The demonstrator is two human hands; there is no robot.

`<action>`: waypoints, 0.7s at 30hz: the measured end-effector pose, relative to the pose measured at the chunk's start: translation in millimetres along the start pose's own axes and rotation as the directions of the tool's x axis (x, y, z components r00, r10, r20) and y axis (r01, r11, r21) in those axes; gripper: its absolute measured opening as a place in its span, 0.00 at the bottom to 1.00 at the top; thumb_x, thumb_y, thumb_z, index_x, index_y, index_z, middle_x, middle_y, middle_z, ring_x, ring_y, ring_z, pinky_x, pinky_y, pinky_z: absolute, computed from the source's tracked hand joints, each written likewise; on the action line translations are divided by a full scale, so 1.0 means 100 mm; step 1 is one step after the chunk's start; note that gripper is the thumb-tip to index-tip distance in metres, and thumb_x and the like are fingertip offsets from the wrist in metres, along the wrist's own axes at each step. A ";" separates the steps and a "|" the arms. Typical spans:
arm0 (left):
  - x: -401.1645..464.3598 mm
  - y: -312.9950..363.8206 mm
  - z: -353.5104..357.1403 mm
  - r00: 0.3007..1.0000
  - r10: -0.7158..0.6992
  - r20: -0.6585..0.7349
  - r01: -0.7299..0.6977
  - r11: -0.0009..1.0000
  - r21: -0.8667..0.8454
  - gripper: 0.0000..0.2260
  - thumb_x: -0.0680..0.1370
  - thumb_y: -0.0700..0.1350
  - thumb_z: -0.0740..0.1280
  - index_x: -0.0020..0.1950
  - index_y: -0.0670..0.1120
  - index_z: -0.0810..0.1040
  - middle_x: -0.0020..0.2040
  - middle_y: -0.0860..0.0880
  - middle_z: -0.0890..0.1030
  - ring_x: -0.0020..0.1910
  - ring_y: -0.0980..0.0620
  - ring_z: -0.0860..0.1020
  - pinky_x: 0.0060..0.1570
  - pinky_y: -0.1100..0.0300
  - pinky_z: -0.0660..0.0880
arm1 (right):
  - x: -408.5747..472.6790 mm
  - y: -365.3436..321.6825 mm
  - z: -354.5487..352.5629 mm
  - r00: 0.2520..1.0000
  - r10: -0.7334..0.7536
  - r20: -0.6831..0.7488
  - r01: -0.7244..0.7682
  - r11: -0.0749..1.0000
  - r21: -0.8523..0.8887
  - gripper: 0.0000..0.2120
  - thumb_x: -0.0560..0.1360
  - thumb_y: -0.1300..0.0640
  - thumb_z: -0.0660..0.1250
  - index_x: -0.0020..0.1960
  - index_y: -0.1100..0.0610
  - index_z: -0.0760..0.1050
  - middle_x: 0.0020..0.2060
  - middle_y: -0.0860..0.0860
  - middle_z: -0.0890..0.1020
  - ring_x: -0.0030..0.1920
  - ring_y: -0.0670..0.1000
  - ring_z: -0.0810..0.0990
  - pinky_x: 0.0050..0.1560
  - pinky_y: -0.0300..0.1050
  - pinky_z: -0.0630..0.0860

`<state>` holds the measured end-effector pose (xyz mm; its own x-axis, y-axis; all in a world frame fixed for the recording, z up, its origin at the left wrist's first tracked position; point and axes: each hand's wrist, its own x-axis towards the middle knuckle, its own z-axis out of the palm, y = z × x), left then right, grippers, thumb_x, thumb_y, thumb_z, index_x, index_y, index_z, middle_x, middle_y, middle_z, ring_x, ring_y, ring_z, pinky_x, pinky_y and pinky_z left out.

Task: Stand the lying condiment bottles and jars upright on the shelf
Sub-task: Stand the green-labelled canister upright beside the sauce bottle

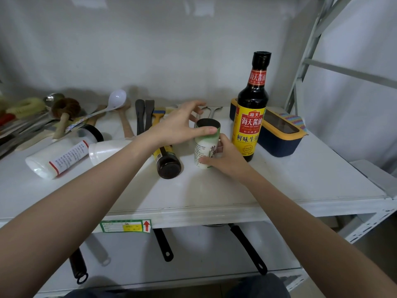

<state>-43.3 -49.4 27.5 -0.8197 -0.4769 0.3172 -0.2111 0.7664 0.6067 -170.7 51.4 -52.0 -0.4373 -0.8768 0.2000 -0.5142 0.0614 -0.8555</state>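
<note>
A green-and-white shaker jar (pixel 205 147) with a dark top stands upright on the white shelf (pixel 300 179). My right hand (pixel 225 158) grips its lower body, and my left hand (pixel 182 123) holds it near the lid. Right of it a tall dark soy sauce bottle (pixel 250 108) stands upright. A dark glass jar (pixel 167 163) lies on its side just left of the shaker, partly under my left wrist. Further left a white bottle (pixel 105 150) and a clear black-capped jar with a red-and-white label (pixel 62 154) also lie flat.
A navy-and-yellow box (pixel 279 136) sits behind the soy sauce at the right. Ladles, spatulas, brushes and a white spoon (pixel 116 98) lie along the back and left. Pan handles (pixel 248 248) hang below the shelf edge. A metal rack post (pixel 300 67) rises at the right.
</note>
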 end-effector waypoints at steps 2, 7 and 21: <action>0.00 0.02 0.02 0.999 0.023 -0.040 -0.022 1.000 0.011 0.33 0.69 0.57 0.72 0.70 0.48 0.66 0.58 0.50 0.74 0.50 0.55 0.74 0.57 0.54 0.74 | 0.01 0.02 0.03 0.999 -0.010 -0.049 0.008 0.999 -0.044 0.31 0.63 0.54 0.76 0.61 0.56 0.66 0.55 0.51 0.76 0.54 0.50 0.76 0.47 0.41 0.77; -0.01 0.05 0.02 0.999 0.025 -0.037 -0.024 0.999 0.027 0.27 0.70 0.54 0.72 0.65 0.47 0.71 0.54 0.52 0.77 0.48 0.57 0.74 0.58 0.50 0.74 | 0.02 0.02 0.04 1.000 -0.013 -0.011 0.013 1.000 -0.002 0.32 0.64 0.56 0.76 0.63 0.55 0.64 0.54 0.47 0.76 0.51 0.43 0.75 0.44 0.33 0.75; -0.01 -0.01 0.00 1.000 -0.026 0.007 0.027 0.996 -0.086 0.21 0.73 0.49 0.71 0.64 0.47 0.76 0.60 0.53 0.79 0.55 0.59 0.76 0.63 0.51 0.72 | -0.02 0.10 0.02 0.998 -0.048 -0.045 0.041 0.988 -0.148 0.29 0.67 0.58 0.74 0.64 0.55 0.65 0.58 0.53 0.79 0.54 0.51 0.79 0.49 0.40 0.75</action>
<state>-42.2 -50.2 26.6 -0.8174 -0.4941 0.2962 -0.1865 0.7134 0.6755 -173.5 53.1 -62.1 -0.4449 -0.8563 0.2622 -0.6350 0.0951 -0.7667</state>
